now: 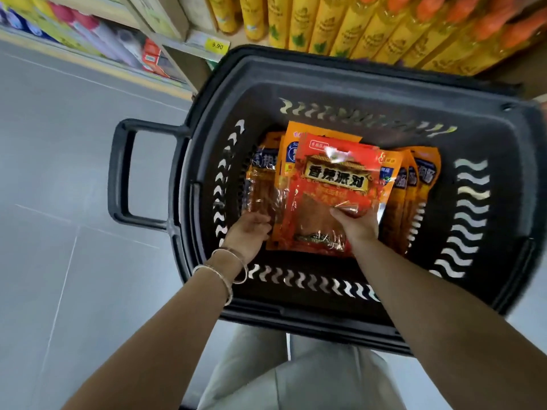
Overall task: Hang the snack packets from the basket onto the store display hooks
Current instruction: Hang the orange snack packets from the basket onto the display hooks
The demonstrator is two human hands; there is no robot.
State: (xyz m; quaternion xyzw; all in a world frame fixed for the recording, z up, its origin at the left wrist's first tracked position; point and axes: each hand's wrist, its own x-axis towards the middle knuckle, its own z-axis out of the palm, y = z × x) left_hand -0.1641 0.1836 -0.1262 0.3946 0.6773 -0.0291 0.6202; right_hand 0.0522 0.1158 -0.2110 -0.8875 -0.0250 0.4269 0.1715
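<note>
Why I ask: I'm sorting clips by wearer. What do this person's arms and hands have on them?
No sleeves or gloves are in view; both arms are uncovered up to the frame edge. The wrist of the left hand carries two thin silver-coloured bangles. The right hand and its wrist show no jewellery or watch.

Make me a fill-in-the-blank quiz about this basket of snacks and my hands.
The right hand pinches the top snack packet, which is coloured ___.
The shopping basket is coloured ___.
Bangles sit on the ___ wrist.
The yellow price tag reads ___.
Missing words: red, black, left, 9.90.
</note>
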